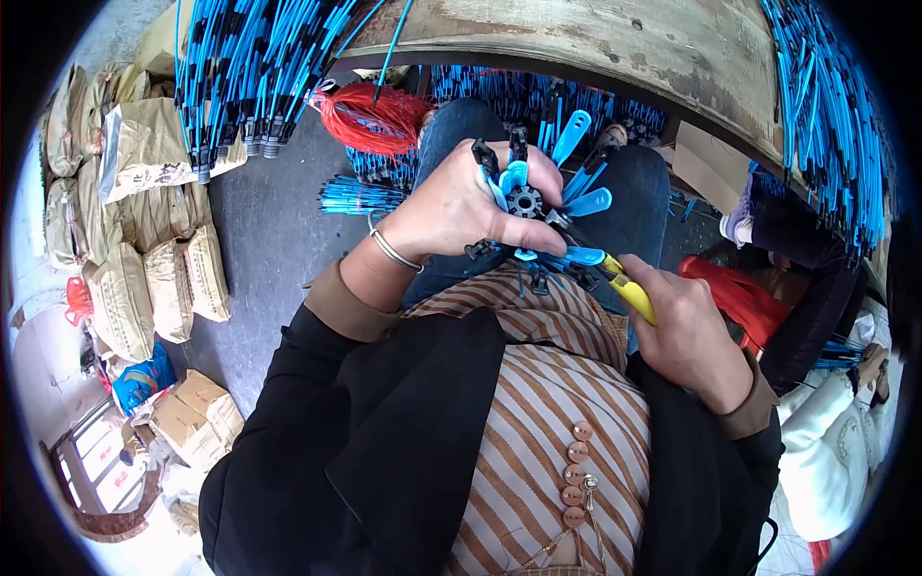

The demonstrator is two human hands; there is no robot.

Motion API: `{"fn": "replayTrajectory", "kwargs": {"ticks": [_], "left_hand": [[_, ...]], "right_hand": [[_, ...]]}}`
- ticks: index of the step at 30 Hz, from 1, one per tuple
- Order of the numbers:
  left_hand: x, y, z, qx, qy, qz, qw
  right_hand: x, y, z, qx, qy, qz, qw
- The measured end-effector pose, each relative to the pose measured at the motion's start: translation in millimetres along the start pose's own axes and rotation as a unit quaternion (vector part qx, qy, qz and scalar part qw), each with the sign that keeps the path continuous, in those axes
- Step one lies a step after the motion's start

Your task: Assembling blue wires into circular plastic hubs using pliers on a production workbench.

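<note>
One thumb extended, the left hand (466, 206) curls its grip around a blue-and-black bundle (525, 191), one o'clock from centre; at the bundle's four o'clock, the right hand (687, 326) tightly encloses a yellow-handled tool (637, 298), its tip indistinct.

So we've got this worn wooden tabletop (615, 38) just past the left fingers (545, 175), with a batch of blue rods (254, 72) poking over its edge off to their left and a second batch (836, 125) way off to their right. Down below those fingers, our dark floor (264, 240) has a blue bundle (360, 199) nearby on the left, then tan sacks (120, 278) further left.
</note>
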State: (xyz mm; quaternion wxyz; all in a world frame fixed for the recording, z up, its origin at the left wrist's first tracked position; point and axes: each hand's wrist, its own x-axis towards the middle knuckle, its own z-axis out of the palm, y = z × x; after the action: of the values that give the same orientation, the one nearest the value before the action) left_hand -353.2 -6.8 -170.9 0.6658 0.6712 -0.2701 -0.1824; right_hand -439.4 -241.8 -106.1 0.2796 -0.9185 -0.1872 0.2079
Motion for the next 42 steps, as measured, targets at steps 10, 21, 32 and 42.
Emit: {"fn": "replayTrajectory", "kwargs": {"ticks": [10, 21, 32, 42], "left_hand": [[-1, 4, 4, -0.021, 0.039, -0.01, 0.999], [-4, 3, 1, -0.052, 0.04, 0.013, 0.998], [-4, 6, -6, -0.052, -0.094, 0.006, 0.994], [0, 1, -9, -0.053, -0.144, 0.024, 0.988]], "right_hand": [[-1, -12, -1, 0.04, -0.024, 0.049, 0.998], [3, -13, -6, 0.093, -0.023, 0.045, 0.994], [7, -12, -40, 0.031, -0.084, -0.019, 0.996], [6, -18, -37, -0.002, -0.101, -0.007, 0.995]]}}
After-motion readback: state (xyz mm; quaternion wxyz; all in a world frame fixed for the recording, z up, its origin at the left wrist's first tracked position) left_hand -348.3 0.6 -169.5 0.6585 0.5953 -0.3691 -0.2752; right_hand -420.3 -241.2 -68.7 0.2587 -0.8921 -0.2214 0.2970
